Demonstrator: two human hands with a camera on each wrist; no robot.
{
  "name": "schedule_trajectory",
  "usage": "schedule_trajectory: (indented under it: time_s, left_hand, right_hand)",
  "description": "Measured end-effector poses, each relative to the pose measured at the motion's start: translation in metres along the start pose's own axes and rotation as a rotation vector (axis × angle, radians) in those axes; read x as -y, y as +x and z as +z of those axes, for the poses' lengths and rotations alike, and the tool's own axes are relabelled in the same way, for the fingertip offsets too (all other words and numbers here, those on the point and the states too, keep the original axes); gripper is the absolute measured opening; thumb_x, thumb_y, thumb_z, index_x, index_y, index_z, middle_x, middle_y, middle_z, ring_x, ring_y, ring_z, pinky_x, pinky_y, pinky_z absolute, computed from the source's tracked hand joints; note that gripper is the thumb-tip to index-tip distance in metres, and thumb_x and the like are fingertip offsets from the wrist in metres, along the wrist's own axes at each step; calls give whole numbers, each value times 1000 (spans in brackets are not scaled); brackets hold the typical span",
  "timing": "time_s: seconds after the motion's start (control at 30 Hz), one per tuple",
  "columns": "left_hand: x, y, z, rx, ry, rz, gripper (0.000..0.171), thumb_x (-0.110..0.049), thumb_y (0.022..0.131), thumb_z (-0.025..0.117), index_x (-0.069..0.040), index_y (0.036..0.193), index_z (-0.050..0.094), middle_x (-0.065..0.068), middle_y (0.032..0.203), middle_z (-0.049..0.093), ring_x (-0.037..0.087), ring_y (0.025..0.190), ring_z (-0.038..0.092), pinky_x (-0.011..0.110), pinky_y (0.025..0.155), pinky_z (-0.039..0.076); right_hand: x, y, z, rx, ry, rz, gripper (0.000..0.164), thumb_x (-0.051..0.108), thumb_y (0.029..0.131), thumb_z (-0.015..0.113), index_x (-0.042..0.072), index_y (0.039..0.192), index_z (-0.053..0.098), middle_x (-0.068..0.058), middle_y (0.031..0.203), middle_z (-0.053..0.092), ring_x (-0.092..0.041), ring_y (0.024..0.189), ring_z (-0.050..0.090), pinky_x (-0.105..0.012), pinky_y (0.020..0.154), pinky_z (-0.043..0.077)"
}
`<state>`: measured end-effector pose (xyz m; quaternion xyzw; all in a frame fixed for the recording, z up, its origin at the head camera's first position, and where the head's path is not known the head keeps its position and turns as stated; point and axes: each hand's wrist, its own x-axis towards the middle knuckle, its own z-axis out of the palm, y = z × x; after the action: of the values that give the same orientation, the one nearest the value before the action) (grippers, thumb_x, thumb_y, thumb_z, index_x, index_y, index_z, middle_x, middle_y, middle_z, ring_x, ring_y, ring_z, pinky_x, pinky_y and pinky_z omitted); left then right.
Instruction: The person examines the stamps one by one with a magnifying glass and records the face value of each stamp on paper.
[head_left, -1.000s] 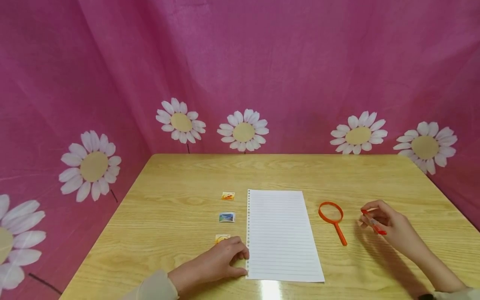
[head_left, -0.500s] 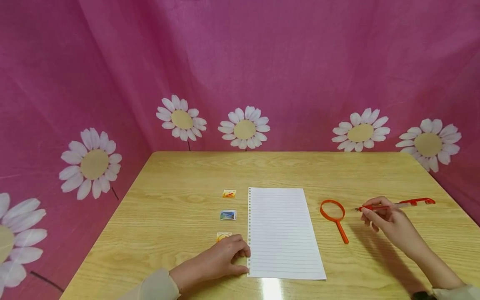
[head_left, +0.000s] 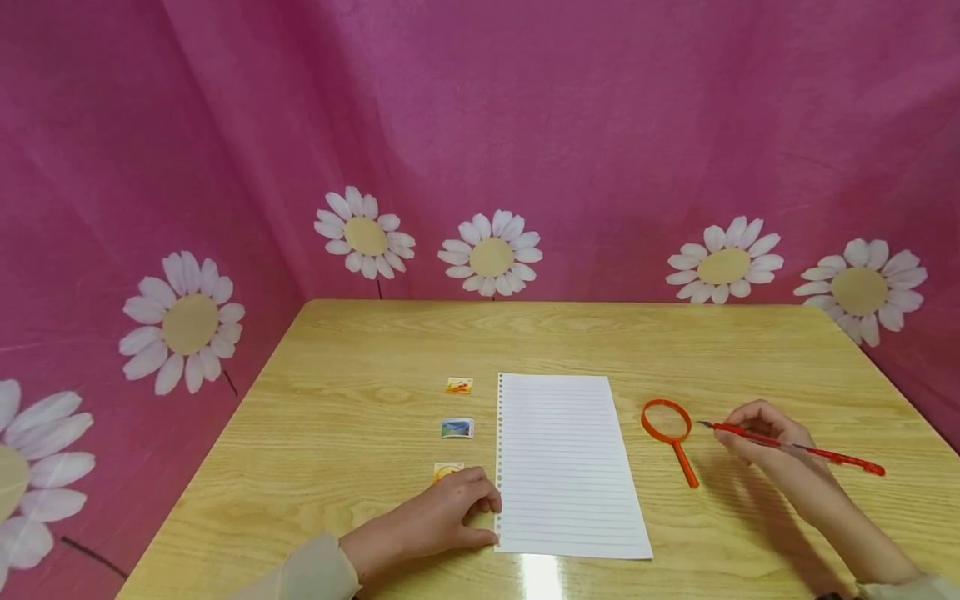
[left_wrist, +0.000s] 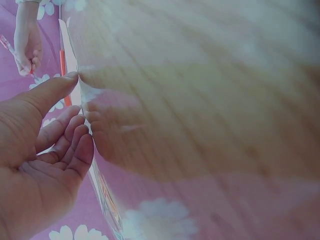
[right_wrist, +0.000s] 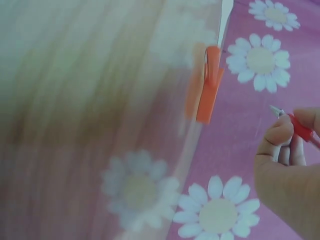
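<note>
My right hand (head_left: 787, 462) pinches a red pen (head_left: 843, 458) above the table, its bare metal point facing left. In the right wrist view the pen's red grip (right_wrist: 300, 129) sits between thumb and fingers. Left of that hand lies an orange magnifying glass (head_left: 682, 462). My left hand (head_left: 446, 517) rests at the lower left edge of a lined sheet of paper (head_left: 566, 467), fingertips and thumb touching it, fingers loosely bent. A small yellow picture card (head_left: 447, 471), like a stamp, is partly hidden behind the left hand.
Two more stamp-like cards lie farther back in the same column: a blue one (head_left: 457, 428) and a yellow one (head_left: 460, 386). The wooden table (head_left: 360, 375) is bordered by a pink curtain (head_left: 585, 142) with daisies along the back and sides.
The pen has swung round in my right hand; its tip now faces left and its rear end right. The left hand and the paper have stayed in place.
</note>
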<state>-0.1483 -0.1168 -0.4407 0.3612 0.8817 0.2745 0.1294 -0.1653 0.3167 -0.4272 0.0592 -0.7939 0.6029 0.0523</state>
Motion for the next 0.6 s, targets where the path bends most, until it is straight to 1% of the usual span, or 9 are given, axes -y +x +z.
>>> schedule_trajectory:
  time_s: [0.1,0.2,0.3,0.43,0.6]
  left_hand:
    - [0,0,-1,-2,5,3,21,-25,86,76,-14,99,64,-7,94,54,-2,83,45,12,77,43]
    - [0,0,-1,3,7,-4,21,-25,86,76,-14,99,64,-7,94,54,-2,83,45,12,77,43]
    - [0,1,-1,9,6,-11,21,-26,86,76,-14,99,64,-7,94,54,-2,83,45,12,77,43]
    - [0,1,-1,6,9,1,21,-26,86,75,-14,100,65,-7,94,54,-2,82,45,12,76,43]
    - [0,1,0,-3,11,5,21,-26,85,76,-14,98,65,-7,93,54,-2,81,44,11,75,43]
  right_hand:
    - [4,1,8,-3,-23,19,15,3,92,63,17,92,59,14,73,59,-4,62,52,-28,53,40]
    - [7,2,16,8,-24,30,14,2,92,63,15,91,57,14,71,58,-5,60,52,-27,52,42]
    - [10,5,23,20,-37,54,12,3,92,64,13,91,57,13,70,58,-4,60,53,-26,53,44]
    - [12,10,34,30,-57,75,9,5,92,64,10,91,57,14,72,59,-4,62,56,-23,55,48]
    - [14,16,50,41,-87,82,8,6,91,64,7,91,56,15,70,58,-3,60,53,-22,54,46]
